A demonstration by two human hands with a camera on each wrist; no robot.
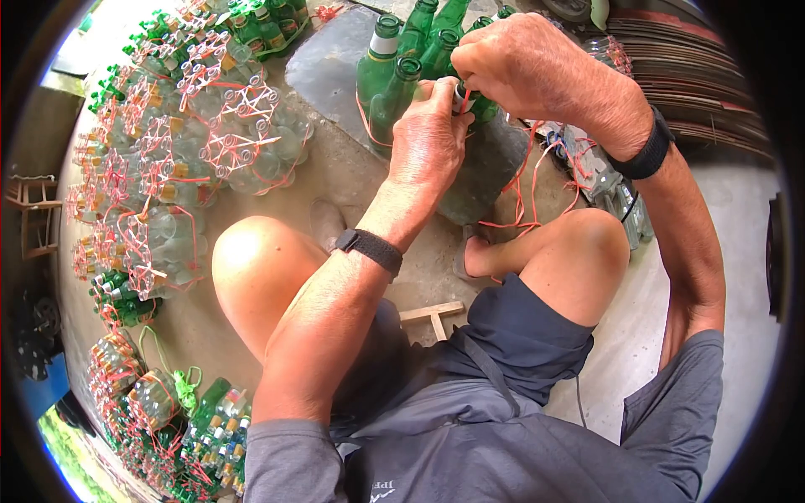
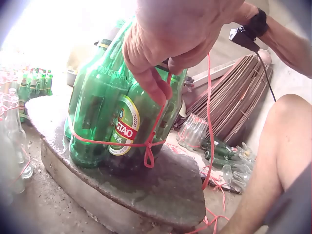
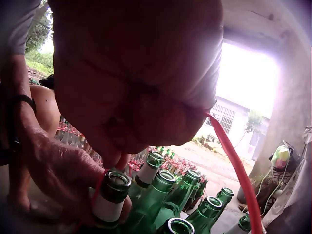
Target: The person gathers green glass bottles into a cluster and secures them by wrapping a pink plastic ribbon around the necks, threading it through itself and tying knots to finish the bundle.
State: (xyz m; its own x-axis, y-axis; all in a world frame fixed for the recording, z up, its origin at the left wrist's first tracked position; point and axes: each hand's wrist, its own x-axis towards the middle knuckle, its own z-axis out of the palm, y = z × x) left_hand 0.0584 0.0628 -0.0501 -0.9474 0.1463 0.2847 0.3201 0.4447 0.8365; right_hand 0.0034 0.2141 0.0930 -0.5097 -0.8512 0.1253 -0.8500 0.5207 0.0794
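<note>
A bundle of green beer bottles [image 2: 100,109], one showing a Tsingtao label, stands upright on a dark stone slab [image 2: 161,187]. Red plastic string [image 2: 109,143] rings the bundle low down, with a knotted loop at the front. My left hand [image 1: 429,138] grips the neck of a near bottle [image 3: 109,207], its fingers curled around the white neck band. Just above, my right hand [image 1: 532,71] is curled and pinches the red string, whose strand [image 3: 229,146] trails out of the fist. Its fingertips are partly hidden.
Many tied bundles of clear bottles [image 1: 243,134] cover the floor at left, with green bottles [image 1: 268,29] behind. Loose red string [image 1: 521,197] lies right of the slab beside more clear bottles [image 2: 192,131]. Stacked brown sheets [image 1: 671,71] lean at far right. A wooden stool [image 1: 433,313] shows between the legs.
</note>
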